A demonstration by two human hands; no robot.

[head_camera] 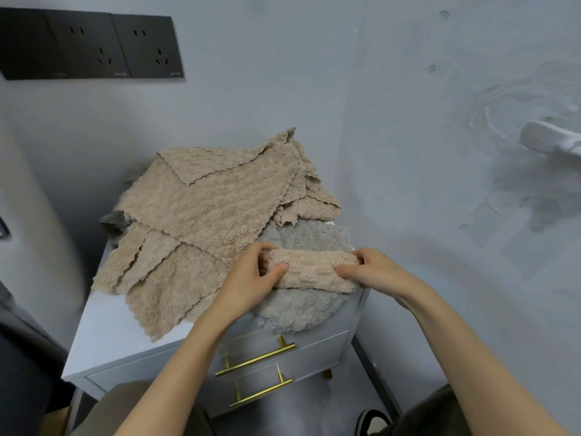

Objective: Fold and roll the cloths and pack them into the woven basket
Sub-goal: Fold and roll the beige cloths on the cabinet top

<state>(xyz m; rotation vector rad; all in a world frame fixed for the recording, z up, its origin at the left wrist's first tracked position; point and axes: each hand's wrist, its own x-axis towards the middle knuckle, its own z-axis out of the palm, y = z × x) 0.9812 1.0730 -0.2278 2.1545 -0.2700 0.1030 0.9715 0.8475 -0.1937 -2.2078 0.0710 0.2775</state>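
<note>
A beige rolled cloth (311,270) lies across a grey cloth (298,306) at the right front of the small white cabinet (103,335). My left hand (254,278) grips the roll's left end, thumb on top and fingers curled behind. My right hand (371,270) pinches the right end. Several flat beige cloths (204,209) are spread in overlapping layers over the cabinet's top, left of and behind the roll. More grey cloth (114,220) peeks out under them at the left. No woven basket is in view.
The cabinet has two drawers with gold bar handles (254,360) facing me. It stands against a grey wall with dark sockets (91,45) at upper left. A white fitting (547,141) juts from the wall at right. A shoe (372,420) is on the floor.
</note>
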